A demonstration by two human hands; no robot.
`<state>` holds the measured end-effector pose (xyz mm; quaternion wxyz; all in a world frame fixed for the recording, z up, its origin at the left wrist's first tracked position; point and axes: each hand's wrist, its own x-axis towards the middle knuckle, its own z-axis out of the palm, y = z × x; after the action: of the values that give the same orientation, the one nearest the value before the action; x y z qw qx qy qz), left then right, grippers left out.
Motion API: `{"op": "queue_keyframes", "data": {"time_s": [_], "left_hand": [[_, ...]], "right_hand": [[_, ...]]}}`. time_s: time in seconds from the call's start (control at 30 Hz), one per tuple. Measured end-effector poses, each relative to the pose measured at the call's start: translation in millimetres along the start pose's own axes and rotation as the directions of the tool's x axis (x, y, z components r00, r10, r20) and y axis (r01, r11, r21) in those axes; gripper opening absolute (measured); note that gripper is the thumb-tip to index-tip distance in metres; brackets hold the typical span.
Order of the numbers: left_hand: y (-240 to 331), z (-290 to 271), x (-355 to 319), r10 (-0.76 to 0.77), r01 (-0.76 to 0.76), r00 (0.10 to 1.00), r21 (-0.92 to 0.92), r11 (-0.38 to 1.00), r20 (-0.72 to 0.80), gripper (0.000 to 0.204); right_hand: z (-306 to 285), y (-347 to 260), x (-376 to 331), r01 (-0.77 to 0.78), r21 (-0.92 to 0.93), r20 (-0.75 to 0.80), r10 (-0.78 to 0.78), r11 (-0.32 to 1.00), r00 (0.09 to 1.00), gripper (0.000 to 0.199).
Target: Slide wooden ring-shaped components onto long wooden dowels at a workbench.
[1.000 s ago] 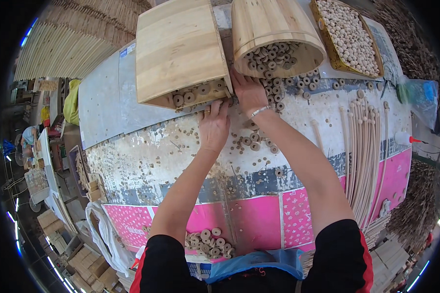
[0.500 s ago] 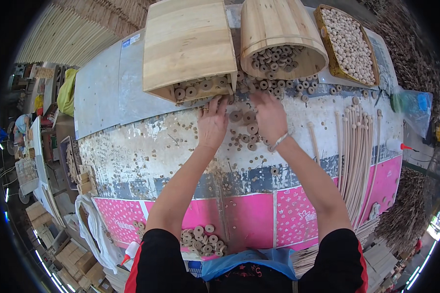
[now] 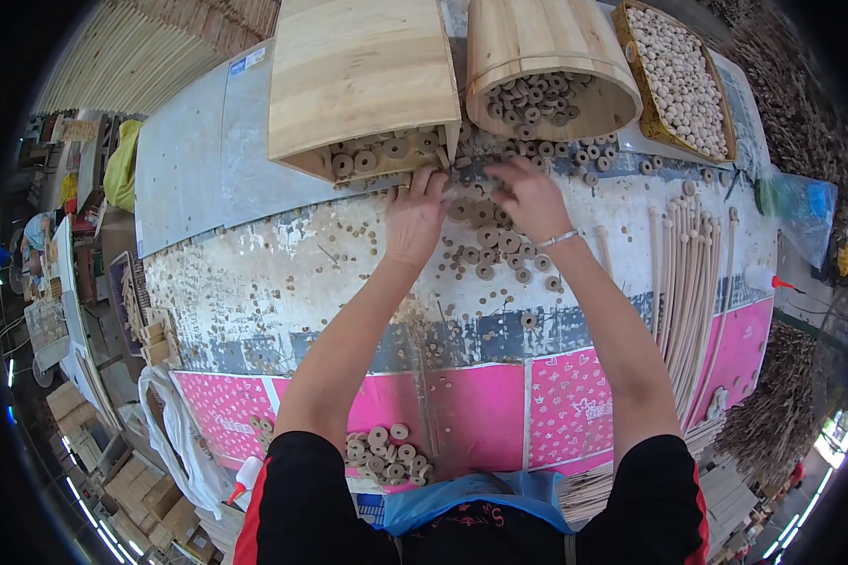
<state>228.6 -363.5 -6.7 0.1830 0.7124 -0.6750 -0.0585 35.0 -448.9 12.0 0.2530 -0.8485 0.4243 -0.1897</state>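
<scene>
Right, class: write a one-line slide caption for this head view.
Left hand and right hand gather wooden rings below a wooden box.

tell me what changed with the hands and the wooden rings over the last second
The right hand drew back from the mouth of the round wooden bucket onto the loose wooden rings on the table. The left hand stayed just below the rectangular wooden box, fingers at the rings there. Whether either hand grips a ring is unclear. Box, bucket, tray of wooden discs and bundle of sticks kept their places.
</scene>
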Motion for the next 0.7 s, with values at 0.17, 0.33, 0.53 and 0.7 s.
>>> {"op": "queue_keyframes", "data": {"time_s": [0.17,0.33,0.53,0.7], "left_hand": [[10.2,8.4,3.6,-0.004,0.006,0.998,0.032,0.999,-0.067,0.041],[-6.2,4.0,0.1,-0.049,0.055,0.997,-0.137,0.989,0.052,0.038],[12.9,-9.3,-7.4,0.084,-0.031,0.984,-0.32,0.947,0.154,0.036],[23.0,1.4,-3.9,0.152,-0.118,0.97,-0.177,0.977,0.191,0.033]], "right_hand": [[12.1,-13.1,-19.4,-0.001,-0.093,0.169,0.017,0.996,0.986,0.032],[9.9,-0.8,-19.6,-0.076,-0.009,0.162,0.077,0.997,0.984,0.024],[-24.7,-1.1,-46.6,-0.105,0.259,0.019,0.104,0.96,0.994,0.022],[-10.0,-2.3,-79.5,-0.076,0.08,0.098,0.068,0.994,0.993,0.033]]}}
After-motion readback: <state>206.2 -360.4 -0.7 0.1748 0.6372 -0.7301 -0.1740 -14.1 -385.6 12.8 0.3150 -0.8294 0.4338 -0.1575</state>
